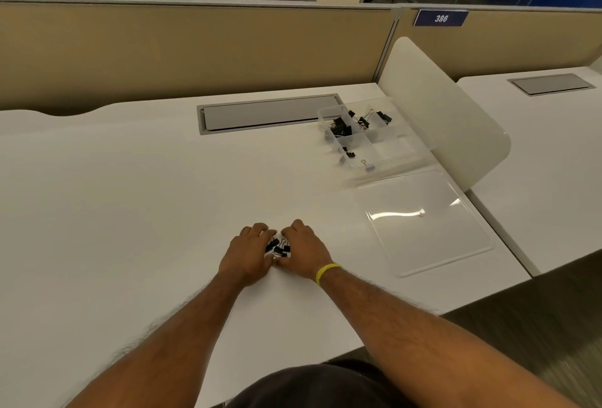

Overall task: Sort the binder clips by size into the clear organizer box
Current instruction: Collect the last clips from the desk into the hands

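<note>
White desk (130, 195), left grip (247, 254) and right grip (301, 249) curled round a heap of binder clips (277, 248)

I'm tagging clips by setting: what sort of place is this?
Probably an open-plan office: a white desk backed by a tan partition, a sign numbered 386, and a cable hatch.

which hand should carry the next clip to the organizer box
Probably the right hand: it and the left hand both cup the binder clips, but the clear organizer box sits ahead to the right.
</note>
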### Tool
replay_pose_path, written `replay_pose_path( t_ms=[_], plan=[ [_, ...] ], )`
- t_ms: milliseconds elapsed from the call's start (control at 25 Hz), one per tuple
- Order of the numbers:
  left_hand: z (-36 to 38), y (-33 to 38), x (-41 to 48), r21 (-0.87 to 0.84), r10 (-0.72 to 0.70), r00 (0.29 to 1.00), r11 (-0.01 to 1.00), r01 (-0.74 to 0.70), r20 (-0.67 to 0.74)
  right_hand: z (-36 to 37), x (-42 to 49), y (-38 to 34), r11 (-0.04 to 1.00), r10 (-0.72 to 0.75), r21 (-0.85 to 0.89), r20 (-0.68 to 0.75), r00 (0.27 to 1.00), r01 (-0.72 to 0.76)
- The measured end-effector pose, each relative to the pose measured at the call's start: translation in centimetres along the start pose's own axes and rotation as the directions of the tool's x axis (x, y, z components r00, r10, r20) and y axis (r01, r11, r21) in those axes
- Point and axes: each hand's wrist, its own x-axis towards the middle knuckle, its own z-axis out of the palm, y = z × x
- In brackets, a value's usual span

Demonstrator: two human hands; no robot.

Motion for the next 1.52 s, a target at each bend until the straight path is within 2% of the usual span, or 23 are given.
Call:
replay_pose_path(
  t_ms=[320, 560, 680, 760, 1080, 1200, 1400, 1440, 1520],
  plan=[
    [0.2, -0.5, 0.6, -0.021, 0.002, 1.000, 1.000, -0.002, 0.004, 0.3, 0.6, 0.5, 0.995, 0.020, 0.097, -0.019, 1.000, -0.018],
    [0.1, -0.5, 0.5, -0.023, 0.016, 1.000, 1.000, -0.016, -0.008, -0.1, 0.7, 0.6, 0.996, 0.032, 0.084, -0.004, 0.999, -0.032],
    [0.1, -0.6, 0.4, -0.036, 0.022, 1.000, 0.999, -0.022, -0.011, -0.5, 0.8, 1.2, 0.978, 0.100, 0.184, 0.011, 0.995, -0.100],
    [0.1, -0.8, 0.4, -0.063, 0.021, 0.999, 0.998, -0.022, -0.031, -0.9, 1.0, 1.5, 0.964, 0.120, 0.234, 0.032, 0.992, -0.124],
    [-0.3, -0.7, 0.2, -0.206, -0.063, 0.987, 0.978, 0.033, -0.145, -1.0, 0.4, 1.7, 0.980, 0.108, 0.167, -0.010, 0.994, -0.105],
    [-0.3, -0.2, 0.3, -0.297, -0.088, 0.978, 0.954, 0.028, -0.191, -0.8, 0.0, 2.2, 0.959, 0.136, 0.257, -0.063, 0.989, -0.115],
    [-0.8, 2.1, 1.2, -0.548, -0.209, 0.950, 0.835, 0.051, -0.231, -1.8, -0.7, 2.4, 0.801, 0.227, 0.592, -0.154, 0.962, -0.095],
    [-0.9, 2.6, 1.5, -0.635, -0.262, 0.946, 0.768, 0.083, -0.194, -2.1, -0.7, 2.0, 0.765, 0.213, 0.642, -0.164, 0.963, -0.060],
    [-1.5, 3.8, 2.0, -0.819, -0.346, 0.937, 0.548, 0.171, -0.036, -2.7, -0.7, 1.1, 0.752, 0.150, 0.658, -0.224, 0.963, 0.036]
  ],
)
